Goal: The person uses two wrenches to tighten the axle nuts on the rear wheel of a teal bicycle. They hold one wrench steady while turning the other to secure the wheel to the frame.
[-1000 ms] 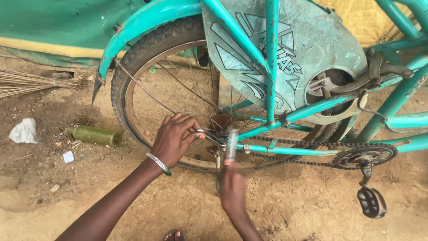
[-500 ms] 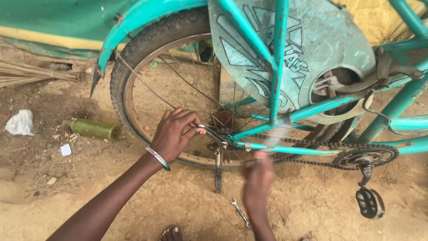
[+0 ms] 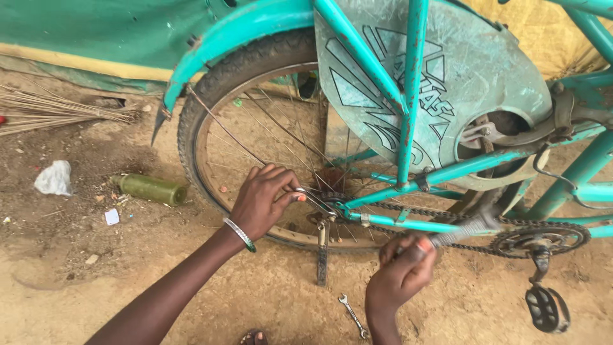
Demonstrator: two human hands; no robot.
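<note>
A teal bicycle (image 3: 408,96) stands on bare dirt ground (image 3: 83,281). The left hand (image 3: 263,201) is at the middle of the back wheel (image 3: 217,102). Its fingers are bent and pinch a small metal part (image 3: 305,194) right where the spokes meet. A silver bangle (image 3: 239,234) sits on that wrist.

The right hand (image 3: 401,276) is lower and to the right, just under the chain (image 3: 447,220). It is closed tight around the grip of a tool (image 3: 461,229). The tool looks blurry, so what kind it is cannot be told. It points up and to the right, close to the chain and the teal frame bar.

The kickstand (image 3: 322,252) goes down to the dirt between the two hands. A small spanner (image 3: 352,315) lies on the ground just left of the right wrist, not touching it. No hand is on it.

A pedal (image 3: 546,308) hangs near the lower right corner. Near the left edge, a green bottle (image 3: 152,189) lies on its side beside the tyre. A white scrap (image 3: 54,177) lies further left, and a broom of thin sticks (image 3: 57,112) lies above it.
</note>
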